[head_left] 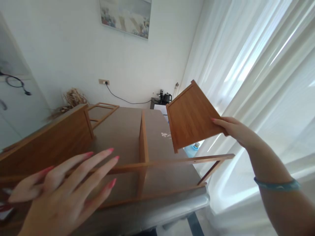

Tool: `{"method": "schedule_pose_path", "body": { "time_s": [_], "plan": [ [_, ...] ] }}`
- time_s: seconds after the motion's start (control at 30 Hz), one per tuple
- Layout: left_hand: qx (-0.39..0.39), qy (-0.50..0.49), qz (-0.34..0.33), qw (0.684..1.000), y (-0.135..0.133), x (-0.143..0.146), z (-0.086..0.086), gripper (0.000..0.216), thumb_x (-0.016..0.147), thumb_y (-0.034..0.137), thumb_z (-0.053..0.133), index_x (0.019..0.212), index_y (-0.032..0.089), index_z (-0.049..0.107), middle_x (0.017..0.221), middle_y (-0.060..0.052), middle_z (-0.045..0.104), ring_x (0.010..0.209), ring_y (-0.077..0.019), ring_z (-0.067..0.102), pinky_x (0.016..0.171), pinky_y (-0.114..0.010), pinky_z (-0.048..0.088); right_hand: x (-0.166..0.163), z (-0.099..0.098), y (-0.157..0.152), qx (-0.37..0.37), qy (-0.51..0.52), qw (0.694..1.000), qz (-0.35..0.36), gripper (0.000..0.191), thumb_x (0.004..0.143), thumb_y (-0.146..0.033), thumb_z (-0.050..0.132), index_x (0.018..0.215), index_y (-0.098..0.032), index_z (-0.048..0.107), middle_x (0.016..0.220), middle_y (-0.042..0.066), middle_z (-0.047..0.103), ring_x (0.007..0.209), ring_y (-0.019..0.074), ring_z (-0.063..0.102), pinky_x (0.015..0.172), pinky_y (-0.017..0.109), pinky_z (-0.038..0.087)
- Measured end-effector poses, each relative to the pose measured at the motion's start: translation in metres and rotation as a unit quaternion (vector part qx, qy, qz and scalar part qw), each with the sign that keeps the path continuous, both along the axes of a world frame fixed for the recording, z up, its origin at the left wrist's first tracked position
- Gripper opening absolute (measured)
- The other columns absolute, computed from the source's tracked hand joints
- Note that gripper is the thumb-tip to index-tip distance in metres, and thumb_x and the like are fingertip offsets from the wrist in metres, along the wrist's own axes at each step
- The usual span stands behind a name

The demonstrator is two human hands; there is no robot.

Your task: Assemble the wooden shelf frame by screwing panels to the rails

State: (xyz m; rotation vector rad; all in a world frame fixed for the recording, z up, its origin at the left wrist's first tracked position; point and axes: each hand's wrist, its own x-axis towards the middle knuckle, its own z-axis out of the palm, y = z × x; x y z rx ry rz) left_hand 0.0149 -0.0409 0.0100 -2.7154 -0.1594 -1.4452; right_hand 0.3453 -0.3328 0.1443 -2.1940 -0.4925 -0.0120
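My right hand (232,129) grips the lower right corner of a square wooden panel (192,116), holding it tilted in the air above the table's far right side. My left hand (66,186) is open, fingers stretched out and spread, hovering over the near left part of a wooden shelf frame (144,147) that lies on its side on the table (123,127). The fingertips reach toward the frame's long front rail. A solid wooden board (49,141) forms the frame's left end.
White curtains (258,65) hang along the right, close to the table's edge. A kettle (166,97) stands on a small cabinet at the back wall. A blue water bottle (193,150) sits on the floor beyond the table. A picture (126,14) hangs on the wall.
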Motion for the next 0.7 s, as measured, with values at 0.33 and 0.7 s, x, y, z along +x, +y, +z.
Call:
{"method": "schedule_pose_path", "body": {
  "time_s": [0.33, 0.7],
  "plan": [
    [0.067, 0.048, -0.072, 0.994, -0.067, 0.040, 0.035, 0.027, 0.091, 0.042, 0.052, 0.112, 0.035, 0.067, 0.134, 0.014, 0.059, 0.108, -0.0221, 0.057, 0.084, -0.043, 0.035, 0.002, -0.008, 0.047, -0.278, 0.044, 0.957, 0.070, 0.028, 0.084, -0.043, 0.062, 0.075, -0.016, 0.065, 0.063, 0.002, 0.058, 0.054, 0.0133, 0.047, 0.054, 0.028, 0.037],
    [0.004, 0.100, -0.065, 0.993, -0.136, 0.100, 0.060, 0.039, 0.101, 0.035, 0.034, 0.117, 0.019, 0.064, 0.140, -0.006, 0.056, 0.123, -0.0263, 0.051, 0.106, -0.050, 0.028, 0.001, -0.021, 0.045, -0.371, -0.057, 0.920, 0.112, 0.038, 0.092, -0.032, 0.047, 0.057, -0.017, 0.052, 0.056, 0.004, 0.054, 0.054, 0.0146, 0.049, 0.057, 0.028, 0.038]
  ]
}}
